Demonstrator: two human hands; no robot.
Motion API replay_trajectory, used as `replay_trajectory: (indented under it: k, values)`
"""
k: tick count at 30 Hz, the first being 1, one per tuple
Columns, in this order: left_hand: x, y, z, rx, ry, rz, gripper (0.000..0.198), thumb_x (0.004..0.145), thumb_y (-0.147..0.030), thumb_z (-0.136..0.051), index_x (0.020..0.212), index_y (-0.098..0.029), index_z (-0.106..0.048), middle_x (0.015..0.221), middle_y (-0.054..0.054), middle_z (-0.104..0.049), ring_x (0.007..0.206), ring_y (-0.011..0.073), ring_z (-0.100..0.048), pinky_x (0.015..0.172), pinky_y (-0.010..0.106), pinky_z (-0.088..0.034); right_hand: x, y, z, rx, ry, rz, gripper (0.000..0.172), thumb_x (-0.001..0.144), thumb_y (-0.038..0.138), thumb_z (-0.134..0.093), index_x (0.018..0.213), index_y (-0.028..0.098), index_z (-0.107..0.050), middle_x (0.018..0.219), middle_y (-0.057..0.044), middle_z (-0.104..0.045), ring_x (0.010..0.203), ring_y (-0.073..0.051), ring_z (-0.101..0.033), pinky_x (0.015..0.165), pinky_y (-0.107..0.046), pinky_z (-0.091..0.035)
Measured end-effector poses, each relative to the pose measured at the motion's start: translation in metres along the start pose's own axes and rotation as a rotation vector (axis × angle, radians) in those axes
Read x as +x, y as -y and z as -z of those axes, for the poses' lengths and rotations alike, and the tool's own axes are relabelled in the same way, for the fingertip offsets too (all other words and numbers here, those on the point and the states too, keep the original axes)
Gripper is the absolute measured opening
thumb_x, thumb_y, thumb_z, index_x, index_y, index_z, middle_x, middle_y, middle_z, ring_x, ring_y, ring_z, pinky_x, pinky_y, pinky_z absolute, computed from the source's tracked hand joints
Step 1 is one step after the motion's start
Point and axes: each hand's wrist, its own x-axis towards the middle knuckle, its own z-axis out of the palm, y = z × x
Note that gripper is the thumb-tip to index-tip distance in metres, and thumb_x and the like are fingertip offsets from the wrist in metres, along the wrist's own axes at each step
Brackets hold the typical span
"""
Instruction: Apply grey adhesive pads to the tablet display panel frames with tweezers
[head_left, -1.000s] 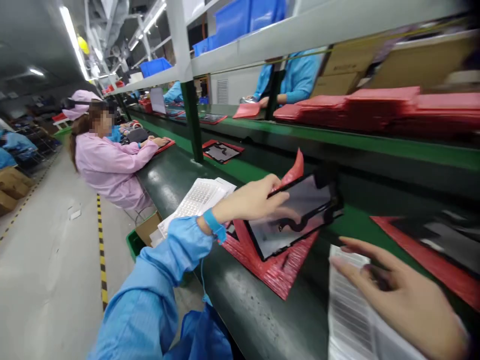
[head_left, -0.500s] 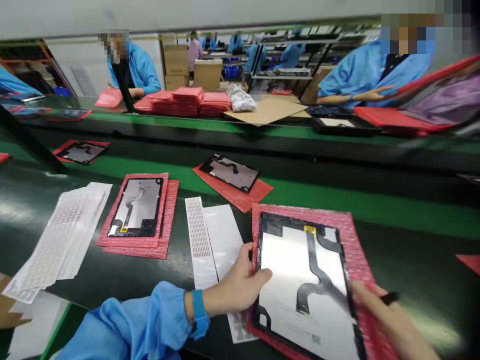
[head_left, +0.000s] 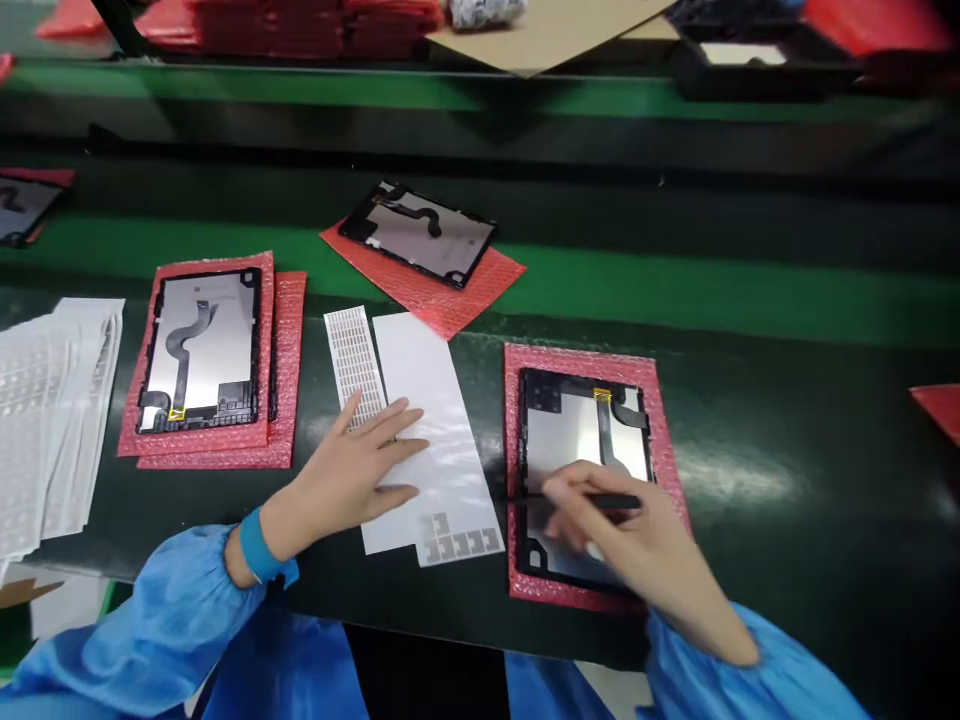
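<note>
My left hand [head_left: 352, 475] lies with its fingers spread over two white sticker sheets. The narrow sheet [head_left: 351, 345] carries rows of small marks; the wider sheet [head_left: 420, 370] has a few grey L-shaped pieces at its lower end. In my right hand [head_left: 622, 530] is a slim black pen-like tool [head_left: 616, 501], its thin end pointing left. That hand is over a tablet screen panel [head_left: 547, 440], which lies back side up on a pink bubble-wrap bag [head_left: 581, 357]. The hand covers the panel's lower middle and part of its dark ribbon cable.
To the left, another panel [head_left: 206, 345] lies on stacked pink bags [head_left: 289, 370], beside a pile of white sheets [head_left: 45, 400]. A further panel [head_left: 427, 235] rests on a red bag [head_left: 480, 300] on the green strip. Red bags and cardboard [head_left: 540, 35] line the far shelf.
Both hands have let go of the panel and bag, which now lie on the bench. My left hand has moved onto the sheets; the right now holds the black tool. The view has tipped downward.
</note>
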Motion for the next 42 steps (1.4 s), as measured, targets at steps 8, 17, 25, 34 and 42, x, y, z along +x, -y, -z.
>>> replay_trajectory:
  k: [8,17,25,34,42]
  values:
    - [-0.004,-0.029,-0.034,0.007,-0.173,-0.067,0.033,0.098,-0.054,-0.064,0.110,-0.024,-0.072,0.121,0.000,-0.074,0.130,0.0209,-0.058,0.126,0.047,-0.014,-0.015,-0.036,-0.039,-0.001,0.063,0.421,0.011,0.095,0.029,-0.074,0.100,0.026,-0.083,0.096,-0.007,-0.078,0.085,-0.020,-0.077,0.076,-0.026,-0.064]
    - [-0.003,-0.020,-0.040,-0.234,-0.195,-0.002,0.019,0.097,-0.048,-0.067,0.100,-0.031,-0.076,0.115,-0.006,-0.074,0.119,0.0171,-0.061,0.118,0.044,-0.017,-0.029,-0.049,-0.048,-0.086,-0.185,0.280,0.012,0.093,0.026,-0.076,0.105,0.028,-0.080,0.093,-0.002,-0.081,0.073,-0.019,-0.079,0.067,-0.019,-0.064]
    - [-0.003,-0.022,-0.039,-0.310,-0.194,0.038,0.016,0.097,-0.045,-0.068,0.094,-0.031,-0.077,0.112,-0.006,-0.074,0.115,0.0176,-0.061,0.121,0.047,-0.010,-0.031,-0.047,-0.043,-0.111,-0.163,0.205,0.011,0.092,0.030,-0.077,0.101,0.025,-0.081,0.093,-0.005,-0.081,0.073,-0.021,-0.079,0.065,-0.021,-0.065]
    - [-0.003,-0.023,-0.039,-0.223,-0.211,0.004,0.018,0.098,-0.047,-0.066,0.096,-0.032,-0.077,0.112,-0.008,-0.074,0.116,0.0168,-0.061,0.126,0.051,-0.003,-0.031,-0.049,-0.046,-0.079,-0.189,0.231,0.012,0.092,0.025,-0.077,0.103,0.026,-0.080,0.093,-0.004,-0.081,0.073,-0.021,-0.079,0.066,-0.021,-0.065]
    - [-0.003,-0.024,-0.039,-0.210,-0.211,-0.005,0.013,0.098,-0.041,-0.067,0.094,-0.032,-0.076,0.110,-0.009,-0.073,0.114,0.0161,-0.060,0.127,0.052,0.002,-0.029,-0.043,-0.040,-0.121,-0.131,0.171,0.013,0.092,0.033,-0.078,0.096,0.021,-0.082,0.089,-0.007,-0.081,0.069,-0.023,-0.079,0.060,-0.022,-0.065]
